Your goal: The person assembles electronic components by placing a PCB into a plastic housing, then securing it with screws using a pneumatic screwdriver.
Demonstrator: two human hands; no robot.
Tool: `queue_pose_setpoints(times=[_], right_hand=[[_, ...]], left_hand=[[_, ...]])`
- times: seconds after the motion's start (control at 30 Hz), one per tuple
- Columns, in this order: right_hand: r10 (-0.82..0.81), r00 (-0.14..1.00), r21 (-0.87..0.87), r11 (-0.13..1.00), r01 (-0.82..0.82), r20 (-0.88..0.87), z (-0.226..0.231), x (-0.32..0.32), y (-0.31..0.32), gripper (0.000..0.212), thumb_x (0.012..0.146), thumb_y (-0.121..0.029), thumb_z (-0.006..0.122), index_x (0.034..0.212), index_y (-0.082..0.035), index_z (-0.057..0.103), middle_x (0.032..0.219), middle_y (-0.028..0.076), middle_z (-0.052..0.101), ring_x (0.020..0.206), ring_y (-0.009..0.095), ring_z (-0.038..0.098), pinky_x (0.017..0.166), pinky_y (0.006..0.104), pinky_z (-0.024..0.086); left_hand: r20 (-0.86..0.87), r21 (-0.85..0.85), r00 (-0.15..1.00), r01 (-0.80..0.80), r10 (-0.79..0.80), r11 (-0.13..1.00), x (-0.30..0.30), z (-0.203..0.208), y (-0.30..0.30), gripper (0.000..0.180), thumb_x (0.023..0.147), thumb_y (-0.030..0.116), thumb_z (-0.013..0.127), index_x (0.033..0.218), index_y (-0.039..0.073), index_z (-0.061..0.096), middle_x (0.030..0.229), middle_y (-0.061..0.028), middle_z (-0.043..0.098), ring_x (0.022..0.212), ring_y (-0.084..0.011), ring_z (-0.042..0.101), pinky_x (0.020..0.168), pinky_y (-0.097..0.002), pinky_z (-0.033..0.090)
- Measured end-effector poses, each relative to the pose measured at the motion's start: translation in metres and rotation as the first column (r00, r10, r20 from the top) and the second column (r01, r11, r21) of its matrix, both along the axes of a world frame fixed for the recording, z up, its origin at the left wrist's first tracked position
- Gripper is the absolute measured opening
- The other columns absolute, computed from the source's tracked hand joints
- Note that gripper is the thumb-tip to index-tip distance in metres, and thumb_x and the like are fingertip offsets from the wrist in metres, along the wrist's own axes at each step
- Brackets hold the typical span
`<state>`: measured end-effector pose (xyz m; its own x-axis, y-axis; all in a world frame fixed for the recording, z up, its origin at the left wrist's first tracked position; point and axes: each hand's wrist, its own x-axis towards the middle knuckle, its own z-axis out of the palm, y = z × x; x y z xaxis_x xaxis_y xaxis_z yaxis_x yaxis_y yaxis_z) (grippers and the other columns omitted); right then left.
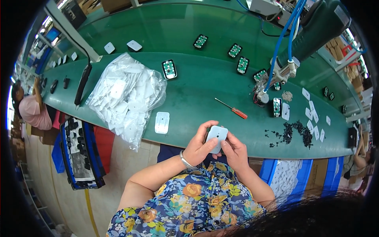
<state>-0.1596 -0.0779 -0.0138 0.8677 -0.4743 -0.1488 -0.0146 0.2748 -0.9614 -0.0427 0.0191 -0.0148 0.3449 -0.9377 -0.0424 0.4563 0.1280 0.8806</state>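
Both hands hold a white plastic cover (215, 132) with rounded corners and a small dark spot near its middle. My left hand (198, 145) grips its left side, thumb on the face. From the right, my right hand (235, 153) closes on its lower edge, thumb also on the face; what lies under the cover is hidden. A similar white cover (162, 123) lies flat on the green bench to the left of my hands. Beyond it rests a black housing with a green circuit board (169, 69). A red-handled screwdriver (239, 113) lies to the right, beyond my right hand.
A clear bag of white covers (126, 96) hangs over the front edge of the green bench (193, 102). At right stand a pneumatic machine (272, 81) with blue hoses, a housing (277, 107), small black parts (291, 133) and loose covers. A co-worker (33, 110) sits far left.
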Motion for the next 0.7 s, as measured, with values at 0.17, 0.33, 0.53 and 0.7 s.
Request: queue_pose_setpoints(times=[0.17, 0.33, 0.53, 0.7], right_hand=[[0.010, 0.998, -0.108, 0.994, -0.016, -0.055, -0.001, 0.007, 0.005, 0.040, 0.085, -0.004, 0.047, 0.124, 0.002, 0.038, 0.109, 0.011, 0.048, 0.078, 0.013, 0.056, 0.066, 0.0232, 0.047], [-0.272, 0.917, -0.738, 0.545, 0.398, 0.293, 0.074, 0.011, -0.047, 0.024, 0.087, -0.014, 0.043, 0.100, 0.002, 0.054, 0.092, 0.009, 0.056, 0.078, 0.015, 0.054, 0.072, 0.0283, 0.045], [0.046, 0.806, -0.698, 0.532, 0.480, 0.590, 0.186, 0.088, -0.107, 0.058, 0.080, -0.027, 0.058, 0.122, 0.002, 0.031, 0.112, 0.018, 0.047, 0.105, 0.027, 0.048, 0.091, 0.0393, 0.038], [0.114, 0.839, -0.456, 0.874, 0.170, 0.532, 0.205, 0.109, -0.144, 0.059, 0.075, -0.024, 0.059, 0.122, 0.001, 0.033, 0.086, 0.010, 0.051, 0.077, 0.019, 0.054, 0.072, 0.0320, 0.045]], left_hand=[[0.038, 0.077, 0.998, -0.052, 0.049, 0.996, 0.010, -0.004, 0.008, 0.041, 0.087, 0.018, 0.046, 0.120, 0.005, 0.027, 0.100, -0.0091, 0.049, 0.074, -0.0149, 0.056, 0.057, -0.0251, 0.049], [-0.247, 0.078, 0.957, -0.135, 0.150, 0.988, 0.018, -0.002, 0.013, 0.036, 0.088, 0.022, 0.041, 0.119, 0.009, 0.028, 0.088, -0.0145, 0.056, 0.063, -0.0178, 0.058, 0.056, -0.0274, 0.048], [-0.234, 0.177, 0.960, -0.116, 0.156, 0.977, 0.023, -0.008, 0.012, 0.033, 0.088, 0.023, 0.040, 0.118, 0.012, 0.033, 0.087, -0.0145, 0.058, 0.061, -0.0128, 0.053, 0.048, -0.0218, 0.041], [-0.318, 0.253, 0.939, -0.050, 0.131, 0.966, 0.029, 0.000, 0.012, 0.031, 0.087, 0.021, 0.045, 0.115, 0.011, 0.036, 0.090, -0.0134, 0.058, 0.066, -0.0145, 0.056, 0.051, -0.0239, 0.046]])
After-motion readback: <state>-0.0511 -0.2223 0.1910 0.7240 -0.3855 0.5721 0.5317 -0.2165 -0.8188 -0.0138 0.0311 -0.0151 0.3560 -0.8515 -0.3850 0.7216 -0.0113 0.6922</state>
